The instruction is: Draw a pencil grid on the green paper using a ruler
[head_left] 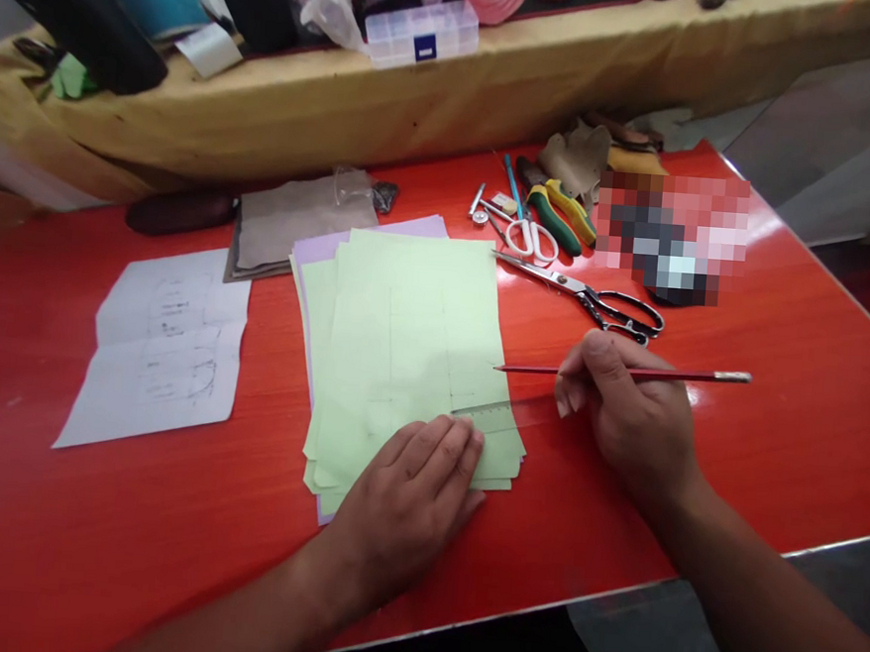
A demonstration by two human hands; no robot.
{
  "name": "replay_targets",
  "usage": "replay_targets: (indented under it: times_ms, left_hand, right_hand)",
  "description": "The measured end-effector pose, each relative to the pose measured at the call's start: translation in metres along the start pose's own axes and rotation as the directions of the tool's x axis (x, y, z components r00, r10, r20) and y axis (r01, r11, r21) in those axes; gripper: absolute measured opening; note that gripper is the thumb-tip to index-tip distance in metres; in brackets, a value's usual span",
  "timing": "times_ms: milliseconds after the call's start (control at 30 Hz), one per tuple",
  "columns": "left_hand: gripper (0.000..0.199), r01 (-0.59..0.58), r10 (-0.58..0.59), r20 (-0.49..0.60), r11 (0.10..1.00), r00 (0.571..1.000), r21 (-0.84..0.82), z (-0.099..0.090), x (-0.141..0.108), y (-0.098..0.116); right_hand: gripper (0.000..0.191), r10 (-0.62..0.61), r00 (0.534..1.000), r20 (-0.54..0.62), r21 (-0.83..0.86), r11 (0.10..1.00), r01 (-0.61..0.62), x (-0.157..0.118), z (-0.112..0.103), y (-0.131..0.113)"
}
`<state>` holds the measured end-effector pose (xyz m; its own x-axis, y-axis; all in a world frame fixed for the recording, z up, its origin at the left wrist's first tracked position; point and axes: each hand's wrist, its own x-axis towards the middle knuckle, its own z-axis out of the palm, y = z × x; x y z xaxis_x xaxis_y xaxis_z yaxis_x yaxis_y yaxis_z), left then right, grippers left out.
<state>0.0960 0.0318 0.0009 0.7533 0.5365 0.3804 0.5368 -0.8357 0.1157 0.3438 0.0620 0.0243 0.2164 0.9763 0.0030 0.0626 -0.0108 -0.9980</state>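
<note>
My left hand [420, 489] lies flat, its fingertips on a clear ruler [494, 416] and the top green sheet [404, 344]. Thin pencil lines run along that sheet, which tops a loose stack of green and purple paper. My right hand [633, 414] is closed around a red pencil [532, 370]. The pencil is nearly level, its point to the left over the sheet's right edge and its eraser end to the right. The ruler stretches from the sheet towards my right hand's fingertips; whether they touch it I cannot tell.
Black-handled scissors [583, 289], white-handled scissors [531, 241] and green-yellow pliers [562, 211] lie behind my right hand on the red table [255, 552]. A sketched white sheet [165, 347] and grey fabric [285, 221] are at left. Behind runs a cloth-covered shelf [272, 96] with a clear plastic box [422, 35].
</note>
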Motion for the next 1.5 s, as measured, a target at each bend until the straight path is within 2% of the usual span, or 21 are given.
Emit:
replay_targets:
  times_ms: [300,767,1500]
  left_hand:
    - [0.019,-0.075,0.073,-0.04,0.996,0.997,-0.051,-0.0072,0.0015,-0.0008]
    - [0.019,-0.034,0.03,-0.047,0.994,0.998,-0.102,-0.0063,0.0025,-0.005]
    - [0.019,-0.015,0.01,-0.037,0.988,0.999,-0.154,-0.0052,0.0023,-0.0057]
  right_hand:
    - [0.041,0.001,1.0,0.003,-0.012,1.0,-0.001,-0.0001,-0.0008,-0.0053]
    - [0.045,0.08,0.98,0.183,-0.09,0.994,-0.065,-0.0033,0.0038,0.0003]
    - [0.044,0.082,0.976,0.2,-0.117,0.991,-0.059,-0.0025,0.0048,0.0031]
